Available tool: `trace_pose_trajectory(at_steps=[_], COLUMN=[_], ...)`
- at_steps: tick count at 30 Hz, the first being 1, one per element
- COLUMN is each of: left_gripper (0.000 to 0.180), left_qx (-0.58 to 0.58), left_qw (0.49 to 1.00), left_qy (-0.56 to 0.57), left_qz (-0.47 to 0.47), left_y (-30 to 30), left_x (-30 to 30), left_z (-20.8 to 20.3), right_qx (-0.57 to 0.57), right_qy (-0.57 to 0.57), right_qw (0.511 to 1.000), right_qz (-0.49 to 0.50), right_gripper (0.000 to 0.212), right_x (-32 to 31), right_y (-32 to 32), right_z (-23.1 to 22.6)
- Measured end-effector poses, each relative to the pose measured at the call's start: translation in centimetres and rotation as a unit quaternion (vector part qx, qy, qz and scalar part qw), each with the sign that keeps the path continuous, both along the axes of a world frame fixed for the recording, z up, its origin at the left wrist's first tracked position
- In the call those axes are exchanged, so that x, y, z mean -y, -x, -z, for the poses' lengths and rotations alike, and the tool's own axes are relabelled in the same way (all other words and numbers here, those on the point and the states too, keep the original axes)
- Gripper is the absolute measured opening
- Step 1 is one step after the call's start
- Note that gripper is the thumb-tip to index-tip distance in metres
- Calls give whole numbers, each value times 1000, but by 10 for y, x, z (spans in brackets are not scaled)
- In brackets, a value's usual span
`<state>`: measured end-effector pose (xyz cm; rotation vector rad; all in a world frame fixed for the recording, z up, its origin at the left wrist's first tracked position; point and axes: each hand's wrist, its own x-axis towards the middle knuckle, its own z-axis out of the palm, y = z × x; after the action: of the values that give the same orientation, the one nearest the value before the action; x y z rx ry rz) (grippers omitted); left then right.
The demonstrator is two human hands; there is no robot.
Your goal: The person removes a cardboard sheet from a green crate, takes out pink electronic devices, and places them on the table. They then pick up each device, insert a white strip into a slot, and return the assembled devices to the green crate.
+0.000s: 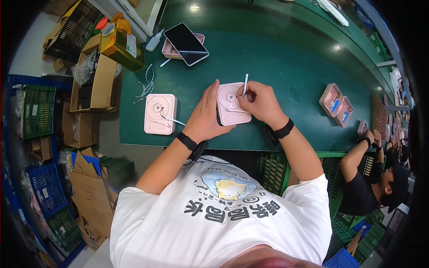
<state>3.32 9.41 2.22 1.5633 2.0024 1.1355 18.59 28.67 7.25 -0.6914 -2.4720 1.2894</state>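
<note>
On the green table in front of me, my left hand (204, 115) is wrapped round the left and near edges of a pink, turntable-shaped plastic case (227, 111). My right hand (263, 102) has thumb and fingers pinched on a narrow white strip (246, 79) at the case's upper right. The strip's free end points up and away; its lower end is hidden by my fingers. Left of my left hand lies a similar pink case (152, 123), with a dark wire and a white flat strip running out of it. Both my wrists carry black bands.
A dark-screened phone (187, 42) rests on another pink case (167, 51), near a small white bottle (154, 41). Loose pale wires (146, 87) and a yellow can (120, 49) are at the left. Opened pink shells (330, 100) lie right. A co-worker (364, 185) sits beyond.
</note>
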Motion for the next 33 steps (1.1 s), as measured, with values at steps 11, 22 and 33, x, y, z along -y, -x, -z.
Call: trace_pose_trajectory(at_steps=[11, 22, 33], left_gripper=[141, 138, 140], left_qx=[-9, -25, -27], left_qw=[1000, 1000, 1000], left_qy=[3, 1, 11], left_qz=[0, -3, 6], left_y=[0, 1, 1], left_x=[3, 0, 3], left_z=[-3, -3, -1], right_qx=[-4, -20, -31], right_qy=[1, -44, -58], right_qw=[999, 999, 997], right_qz=[-52, 2, -45], right_gripper=[12, 16, 19], right_x=[-5, 8, -8], right_y=[-4, 7, -3], right_z=[-4, -4, 5])
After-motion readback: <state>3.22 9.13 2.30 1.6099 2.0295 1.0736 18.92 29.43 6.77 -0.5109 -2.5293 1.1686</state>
